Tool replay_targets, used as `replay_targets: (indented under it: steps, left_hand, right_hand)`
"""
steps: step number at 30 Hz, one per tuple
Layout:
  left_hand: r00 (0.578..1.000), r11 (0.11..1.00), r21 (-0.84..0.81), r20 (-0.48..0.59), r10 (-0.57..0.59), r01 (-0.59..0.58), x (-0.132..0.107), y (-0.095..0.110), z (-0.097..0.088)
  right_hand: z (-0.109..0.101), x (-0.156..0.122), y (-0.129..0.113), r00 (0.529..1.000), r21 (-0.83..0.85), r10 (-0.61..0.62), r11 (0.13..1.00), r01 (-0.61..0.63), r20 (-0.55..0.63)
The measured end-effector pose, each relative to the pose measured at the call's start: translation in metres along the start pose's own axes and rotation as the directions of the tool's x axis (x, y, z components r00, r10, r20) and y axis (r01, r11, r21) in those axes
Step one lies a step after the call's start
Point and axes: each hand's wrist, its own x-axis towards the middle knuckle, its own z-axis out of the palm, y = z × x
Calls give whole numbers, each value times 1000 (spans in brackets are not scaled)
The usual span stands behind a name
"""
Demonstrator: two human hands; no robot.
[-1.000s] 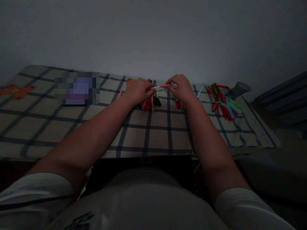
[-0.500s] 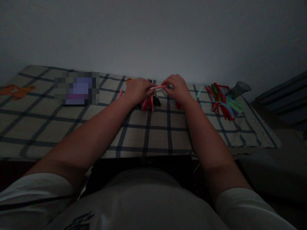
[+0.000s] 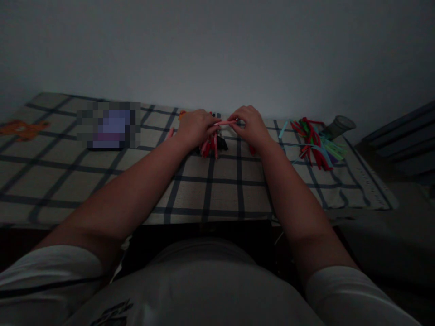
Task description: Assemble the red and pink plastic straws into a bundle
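Both my hands meet at the far middle of the table in dim light. My left hand [image 3: 195,128] and my right hand [image 3: 250,125] each pinch one end of a thin pink strip [image 3: 225,122] stretched between them, fingers closed on it. Under and just below my left hand lies a small bundle of red and dark strips [image 3: 212,146]. A red piece [image 3: 252,149] shows by my right wrist.
A checked cloth [image 3: 220,190] covers the table. A pile of red, green and blue strips [image 3: 314,142] lies at the right, with a grey cup [image 3: 338,126] behind it. A blurred purple object [image 3: 108,125] and an orange figure [image 3: 22,129] sit at the left.
My right hand has moved a little to the left, closer to my left hand, so the pink strip between them looks shorter. My left hand has stayed in place.
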Motion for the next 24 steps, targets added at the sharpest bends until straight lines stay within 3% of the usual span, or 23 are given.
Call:
replay_targets:
  steps: [6, 24]
  left_hand:
    - [998, 999, 28, -33, 47, -46, 2, -7, 10]
    - [998, 1000, -3, -51, 25, -25, 4, -6, 12]
  right_hand:
    - [19, 4, 21, 984, 103, -125, 985, 139, -130]
    - [23, 5, 28, 984, 100, -164, 980, 171, -74]
